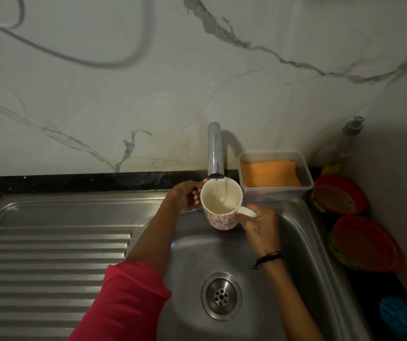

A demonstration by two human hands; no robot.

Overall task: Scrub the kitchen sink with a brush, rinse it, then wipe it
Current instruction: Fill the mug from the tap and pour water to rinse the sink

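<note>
Steel sink sits in the bench, its drain bare. Over the basin, a flowered mug is held under the tap, a thin stream of water running into it. Right hand has fingers curled around the handle; left hand has fingers wrapped against the mug's side. An orange cloth lies in a clear tub behind the sink, and a blue brush lies at its right.

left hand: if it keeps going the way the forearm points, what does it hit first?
Likely the mug that the left hand already touches; beyond that, probably the clear container holding the orange cloth. Depth is uncertain.
</note>
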